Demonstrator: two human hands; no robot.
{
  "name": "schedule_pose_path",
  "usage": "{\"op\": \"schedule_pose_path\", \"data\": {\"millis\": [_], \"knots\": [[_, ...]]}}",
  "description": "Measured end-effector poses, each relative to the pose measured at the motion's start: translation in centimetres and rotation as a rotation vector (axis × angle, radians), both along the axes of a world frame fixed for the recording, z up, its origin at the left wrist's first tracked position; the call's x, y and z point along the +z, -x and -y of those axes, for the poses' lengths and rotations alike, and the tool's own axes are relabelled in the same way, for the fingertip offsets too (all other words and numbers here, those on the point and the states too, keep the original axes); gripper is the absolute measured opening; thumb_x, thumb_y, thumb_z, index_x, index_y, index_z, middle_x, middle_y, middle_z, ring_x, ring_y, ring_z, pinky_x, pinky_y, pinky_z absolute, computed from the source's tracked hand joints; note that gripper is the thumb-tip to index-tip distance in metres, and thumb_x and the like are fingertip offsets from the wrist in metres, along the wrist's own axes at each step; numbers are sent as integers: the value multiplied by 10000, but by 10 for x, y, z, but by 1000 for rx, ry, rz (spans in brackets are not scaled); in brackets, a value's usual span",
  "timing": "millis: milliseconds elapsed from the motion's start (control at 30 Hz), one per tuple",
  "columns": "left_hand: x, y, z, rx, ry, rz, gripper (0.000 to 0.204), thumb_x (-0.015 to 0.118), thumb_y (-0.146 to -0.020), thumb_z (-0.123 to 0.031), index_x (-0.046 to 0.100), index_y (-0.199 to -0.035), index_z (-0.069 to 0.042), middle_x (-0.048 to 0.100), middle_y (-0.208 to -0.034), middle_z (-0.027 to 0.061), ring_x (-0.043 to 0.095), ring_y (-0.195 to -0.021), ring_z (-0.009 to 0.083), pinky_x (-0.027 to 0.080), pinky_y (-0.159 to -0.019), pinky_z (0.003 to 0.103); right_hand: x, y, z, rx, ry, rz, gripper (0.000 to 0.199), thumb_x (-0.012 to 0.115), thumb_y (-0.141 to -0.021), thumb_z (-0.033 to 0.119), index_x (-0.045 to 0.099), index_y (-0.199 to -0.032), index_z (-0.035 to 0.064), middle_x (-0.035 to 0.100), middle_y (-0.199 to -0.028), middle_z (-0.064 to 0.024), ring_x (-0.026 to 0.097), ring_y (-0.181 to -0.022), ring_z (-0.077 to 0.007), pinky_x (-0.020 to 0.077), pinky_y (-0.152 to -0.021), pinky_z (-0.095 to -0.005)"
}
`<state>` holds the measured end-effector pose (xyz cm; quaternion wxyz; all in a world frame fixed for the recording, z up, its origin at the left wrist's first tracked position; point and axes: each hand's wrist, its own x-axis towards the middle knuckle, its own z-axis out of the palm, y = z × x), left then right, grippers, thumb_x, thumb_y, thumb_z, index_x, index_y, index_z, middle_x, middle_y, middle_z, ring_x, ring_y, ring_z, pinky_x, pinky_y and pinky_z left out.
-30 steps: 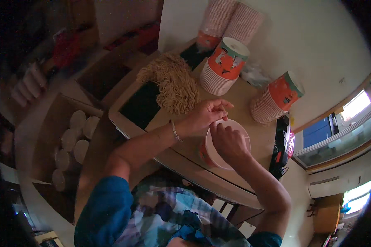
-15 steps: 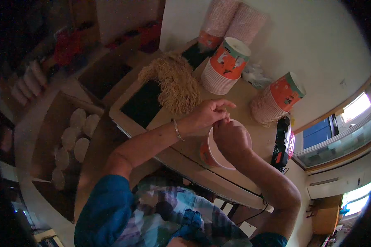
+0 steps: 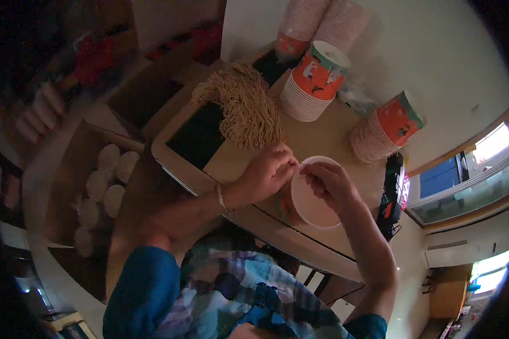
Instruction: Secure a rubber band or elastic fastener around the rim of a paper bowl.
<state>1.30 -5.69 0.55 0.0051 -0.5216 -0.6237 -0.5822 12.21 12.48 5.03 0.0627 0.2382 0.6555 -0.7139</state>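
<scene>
Newly parted, the left hand and right hand pinch closed on what looks like a thin pale strand, baring more of the paper tub beneath them. The tub stands near the front edge of the worktop, mouth up, long axis roughly vertical; the strand runs crosswise between the fingertips.

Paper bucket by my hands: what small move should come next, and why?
Perhaps ease the left hand and right hand slightly apart: they pinch close together by the paper bucket, seemingly with a thin pale strand between them.
</scene>
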Motion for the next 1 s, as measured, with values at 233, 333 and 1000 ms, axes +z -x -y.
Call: {"op": "schedule_pose_path", "data": {"millis": [233, 333, 1000], "knots": [[3, -18, 0, 80, 63, -99, 199, 680, -849, -193, 600, -895, -17, 527, -937, 112, 535, -906, 288, 441, -789, 389, -12, -5, 6, -111, 220, -66, 202, 592, -935, 204, 675, -973, 24, 606, -730, -15, 481, -530, -76, 364, -453, -216], [-2, -18, -5, 90, 46, -128, 197, 682, -847, -192, 597, -884, -18, 524, -930, 111, 534, -898, 291, 442, -781, 388, -15, -5, 8, -105, 235, -91, 213, 584, -939, 203, 670, -1001, 18, 617, -762, -17, 484, -546, -73, 361, -456, -210], [-4, -16, 0, 122, -5, -10, 130, 617, -889, -116, 570, -962, -20, 536, -965, 138, 558, -930, 315, 453, -800, 390, -24, -7, 6, -111, 293, -170, 213, 558, -956, 199, 657, -1012, 19, 652, -816, -26, 506, -555, -69, 384, -458, -197]]}}
